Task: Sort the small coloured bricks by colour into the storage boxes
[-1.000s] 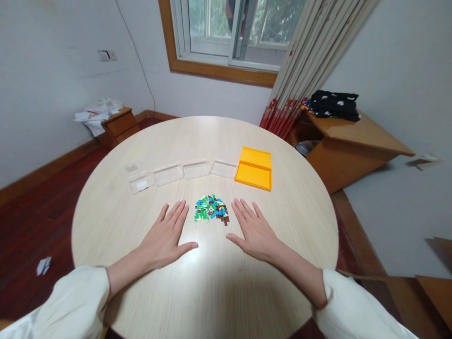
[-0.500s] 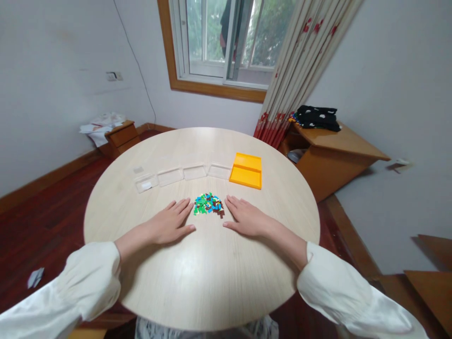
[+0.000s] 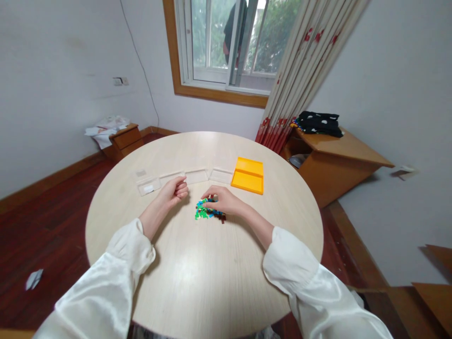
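A heap of small green, blue and brown plastic pieces (image 3: 202, 214) lies on the round table. Over its right part my right hand (image 3: 224, 200) bends down, thumb and forefinger slightly apart at the pieces and covering some of them. My left hand (image 3: 173, 192) is raised left of the heap with its fingers curled closed; whatever may be inside is hidden. Just beyond it stands a row of clear plastic trays, among them a left one (image 3: 144, 193), a middle one (image 3: 196, 182) and a right one (image 3: 221, 181).
An orange two-part case (image 3: 249, 190) lies opened at the right end of the trays. The pale wooden table (image 3: 201, 273) has a rounded edge. Behind it are a window (image 3: 215, 80), a curtain (image 3: 293, 70) and a wooden cabinet (image 3: 339, 165) carrying dark folded cloth (image 3: 319, 125).
My left hand has lifted off the table, moved forward and curled closed. My right hand has moved left from beside the heap to over it, with its fingers bent down.
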`<action>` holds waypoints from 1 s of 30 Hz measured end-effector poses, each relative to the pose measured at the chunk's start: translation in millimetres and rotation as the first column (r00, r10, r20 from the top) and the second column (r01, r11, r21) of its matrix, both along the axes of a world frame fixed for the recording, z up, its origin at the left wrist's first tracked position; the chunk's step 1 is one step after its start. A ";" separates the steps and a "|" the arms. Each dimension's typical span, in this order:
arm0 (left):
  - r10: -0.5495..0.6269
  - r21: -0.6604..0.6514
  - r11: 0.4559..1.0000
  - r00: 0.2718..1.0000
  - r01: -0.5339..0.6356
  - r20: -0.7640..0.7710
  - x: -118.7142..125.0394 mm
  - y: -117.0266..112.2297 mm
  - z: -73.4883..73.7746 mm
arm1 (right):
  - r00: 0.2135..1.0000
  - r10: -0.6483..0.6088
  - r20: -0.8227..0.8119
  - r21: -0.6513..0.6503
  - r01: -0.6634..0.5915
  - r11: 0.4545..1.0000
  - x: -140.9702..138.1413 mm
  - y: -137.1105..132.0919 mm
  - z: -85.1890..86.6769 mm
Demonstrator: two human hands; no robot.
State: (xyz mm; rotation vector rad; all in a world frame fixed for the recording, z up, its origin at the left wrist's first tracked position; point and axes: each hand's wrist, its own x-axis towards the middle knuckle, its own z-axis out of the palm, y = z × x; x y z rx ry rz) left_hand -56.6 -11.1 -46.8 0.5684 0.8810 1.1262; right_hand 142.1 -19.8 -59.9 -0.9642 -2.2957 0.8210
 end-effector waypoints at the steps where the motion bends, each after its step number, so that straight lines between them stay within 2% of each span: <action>1: 0.009 -0.010 1.000 1.000 -0.009 0.021 0.5 0.8 -3.3 | 0.996 0.046 0.073 0.070 -0.052 0.996 -2.5 -1.0 0.5; 3: 0.012 -0.013 1.000 0.999 -0.011 0.032 0.6 1.2 -10.5 | 0.979 0.080 0.186 0.151 -0.109 0.983 -5.2 -2.8 -1.3; 5: 0.020 0.006 1.000 1.000 -0.020 0.012 0.3 0.8 -17.4 | 0.973 0.046 0.227 0.185 -0.090 0.979 -5.6 -4.6 -6.9; 10: 0.093 0.182 0.981 0.989 -0.071 -0.114 2.3 -0.5 -27.5 | 0.984 -0.052 0.171 0.235 0.010 0.972 -3.8 -9.2 -24.0; 15: 0.102 0.287 0.958 0.955 -0.018 -0.278 7.4 -5.6 -29.4 | 0.995 -0.062 0.083 0.262 0.039 0.964 -4.1 -11.2 -28.2; 20: 0.160 0.422 0.902 0.844 0.086 -0.513 14.8 -16.9 -25.9 | 0.985 -0.157 -0.073 0.192 0.168 0.967 -2.6 -10.0 -27.0; 25: 0.082 0.477 0.838 0.803 0.266 -0.590 24.3 -28.1 -25.5 | 0.954 -0.247 -0.170 0.074 0.262 0.962 -1.0 -8.4 -28.4; 27: 0.078 0.478 0.830 0.790 0.286 -0.608 26.8 -30.0 -27.6 | 0.945 -0.254 -0.205 0.045 0.268 0.962 -1.2 -8.2 -29.3; 30: 0.095 0.463 0.850 0.792 0.251 -0.603 28.7 -29.8 -29.5 | 0.937 -0.261 -0.233 0.011 0.271 0.962 -2.2 -7.7 -30.6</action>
